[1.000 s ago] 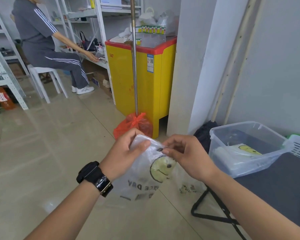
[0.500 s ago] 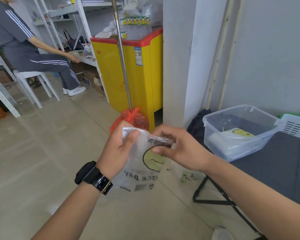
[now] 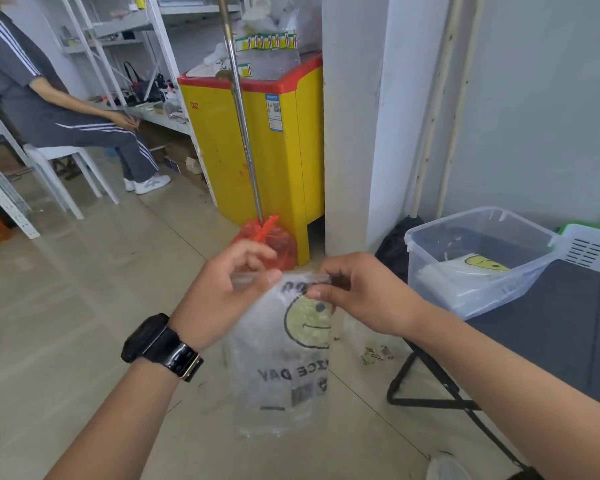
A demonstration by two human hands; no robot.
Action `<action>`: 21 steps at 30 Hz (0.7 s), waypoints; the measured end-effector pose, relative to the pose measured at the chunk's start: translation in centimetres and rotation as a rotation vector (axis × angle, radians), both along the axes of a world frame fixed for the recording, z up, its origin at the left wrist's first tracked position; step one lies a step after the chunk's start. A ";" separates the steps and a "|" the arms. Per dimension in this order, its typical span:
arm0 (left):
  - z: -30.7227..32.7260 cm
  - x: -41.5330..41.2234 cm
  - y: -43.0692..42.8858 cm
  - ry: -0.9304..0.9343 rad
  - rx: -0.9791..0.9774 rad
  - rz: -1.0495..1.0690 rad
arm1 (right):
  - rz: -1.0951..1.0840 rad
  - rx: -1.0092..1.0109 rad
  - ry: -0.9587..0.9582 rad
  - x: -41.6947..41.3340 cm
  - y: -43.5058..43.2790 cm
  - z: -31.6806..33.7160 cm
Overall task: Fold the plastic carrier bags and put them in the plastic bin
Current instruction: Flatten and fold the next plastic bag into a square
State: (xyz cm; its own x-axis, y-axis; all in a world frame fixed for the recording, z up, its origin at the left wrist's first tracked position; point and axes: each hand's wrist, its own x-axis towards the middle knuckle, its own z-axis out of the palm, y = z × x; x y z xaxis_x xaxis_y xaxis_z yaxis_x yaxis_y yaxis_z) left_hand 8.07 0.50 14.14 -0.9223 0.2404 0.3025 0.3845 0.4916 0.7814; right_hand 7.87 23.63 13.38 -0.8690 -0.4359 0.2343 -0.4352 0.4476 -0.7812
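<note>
1. Hands are meeting at the centre of the frame. The left hand (image 3: 222,292) is pinching the top edge of the carrier bag (image 3: 284,368) between thumb and curled fingers. The right hand (image 3: 364,296) is pinching the same edge just beside it, its fingers curling round the plastic.
2. Both forearms are reaching in from the lower corners, with the wrists roughly level. The left wrist is wearing a black watch (image 3: 160,344).
3. The bag is hanging straight down from the two grips, so its long axis is running vertically towards the lower centre of the frame. Its yellow smiley print is showing through the clear film with the lettering reversed, and its bottom end is dangling free above the floor.
4. The plastic bin (image 3: 426,271) is sitting at the right of the frame, on the near corner of the dark surface (image 3: 551,341). It is lying to the right of the right hand and slightly higher, near it but not touching it. A folded bag (image 3: 478,268) with the same yellow face is lying inside.
5. The right hand is sitting nearer the bin than the left, so a rightward carry is looking like its job.
6. Judging by the hanging length, the bag is needing more folds along its vertical axis before it is going to fit beside the one in the bin.
</note>
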 end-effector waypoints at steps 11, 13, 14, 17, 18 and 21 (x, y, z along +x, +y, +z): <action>0.0 0.0 -0.7 0.103 0.013 0.080 | -0.178 -0.415 -0.080 0.0 -0.9 -0.8; 0.5 0.4 -0.6 0.140 -0.139 0.071 | -0.164 -0.351 -0.023 0.2 -1.3 -0.8; 0.7 0.6 -0.2 0.156 -0.184 0.050 | -0.137 -0.306 0.011 0.4 -1.6 -0.7; 0.5 1.0 1.8 0.182 -0.203 0.003 | -0.077 -0.236 0.083 0.8 -2.7 -0.8; 0.2 1.0 2.2 0.202 -0.179 0.015 | -0.087 -0.236 0.081 0.9 -2.9 -0.9; 0.4 0.5 1.8 0.268 -0.026 0.154 | -0.120 -0.158 0.021 0.9 -2.7 -1.7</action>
State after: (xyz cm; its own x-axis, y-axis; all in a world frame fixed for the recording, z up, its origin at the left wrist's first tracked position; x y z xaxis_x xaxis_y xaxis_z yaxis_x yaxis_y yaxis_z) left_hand 8.61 2.30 14.55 -0.8365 0.1148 0.5358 0.4948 0.5785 0.6485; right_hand 8.72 20.93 11.69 -0.9067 -0.2862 0.3098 -0.4028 0.3701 -0.8371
